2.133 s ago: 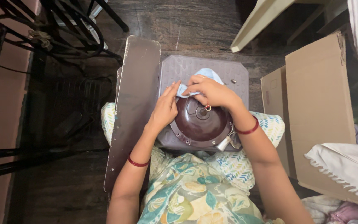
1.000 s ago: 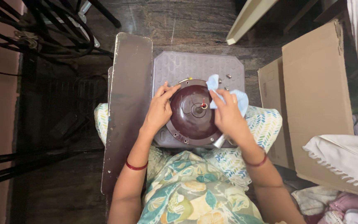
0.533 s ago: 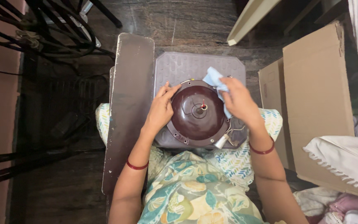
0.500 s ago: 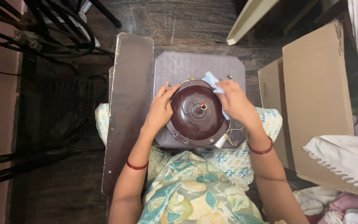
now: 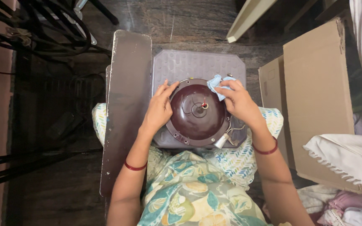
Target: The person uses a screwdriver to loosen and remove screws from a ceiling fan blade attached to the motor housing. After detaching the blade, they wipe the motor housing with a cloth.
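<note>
A round dark maroon motor housing (image 5: 197, 113) with a small central shaft rests on a grey plastic stool (image 5: 197, 67) in front of my lap. My left hand (image 5: 159, 109) lies on the housing's left rim, fingers spread along its edge. My right hand (image 5: 239, 102) presses a small light blue cloth (image 5: 215, 83) against the housing's upper right rim. A short silver cylinder (image 5: 221, 141) sticks out at the housing's lower right.
A long dark brown blade-like panel (image 5: 124, 104) leans along the stool's left side. Brown cardboard boxes (image 5: 315, 100) stand to the right, with a white cloth (image 5: 344, 157) draped over them. Black metal chair legs (image 5: 42, 29) fill the upper left. The floor is dark stone.
My right hand has wiped the cloth around the housing, from its top across the right side and back to the upper right rim. My left hand stayed on the left rim.
</note>
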